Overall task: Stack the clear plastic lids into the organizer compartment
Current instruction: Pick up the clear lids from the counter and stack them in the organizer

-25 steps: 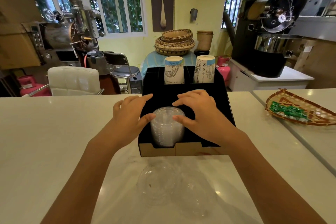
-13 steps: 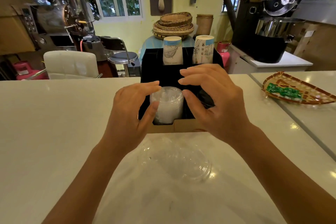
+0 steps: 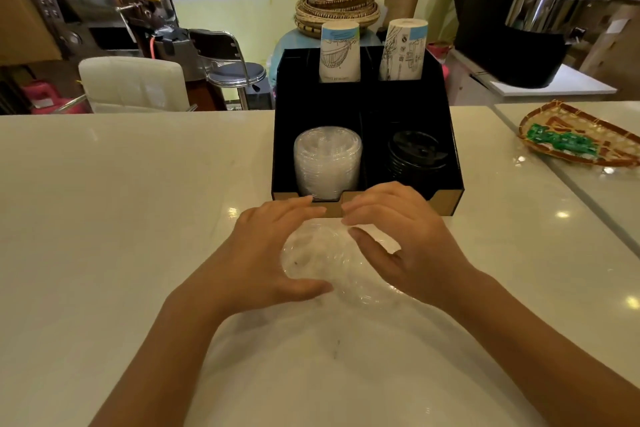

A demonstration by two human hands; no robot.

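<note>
A: Biggest first?
B: Pale counter [image 3: 104, 218], glossy, spanning the whole near view.

A: Then?
B: Black organizer [image 3: 282, 156] standing on it, centre, just beyond both hands. Four compartments visible: two at the back, two at the front.

A: Back ones?
B: Left: stack of paper cups [image 3: 339, 52], upside down. Right: second cup stack [image 3: 403, 50], leaning slightly.

A: Front ones?
B: Left: clear lids [image 3: 327, 163], stacked and leaning back, filling most of the slot. Right: black lids [image 3: 417, 158], stacked likewise.

A: Off to the side?
B: Woven tray [image 3: 550, 114] at far right, green packets [image 3: 557, 140] lying in it.

A: Hands?
B: Left hand [image 3: 266, 256] curled around the left edge of more clear lids on the counter [image 3: 311, 253], thumb below, fingers along the far side. Right hand [image 3: 412, 243] cupped at the right edge, thumb resting on top, fingers bent toward the organizer's front lip. Both closed loosely on the same pile, just in front of the organizer.

A: How many lids in that pile?
B: Cannot tell; transparent, blurred against the counter.

A: Lifted or resting?
B: Cannot tell for sure.
</note>
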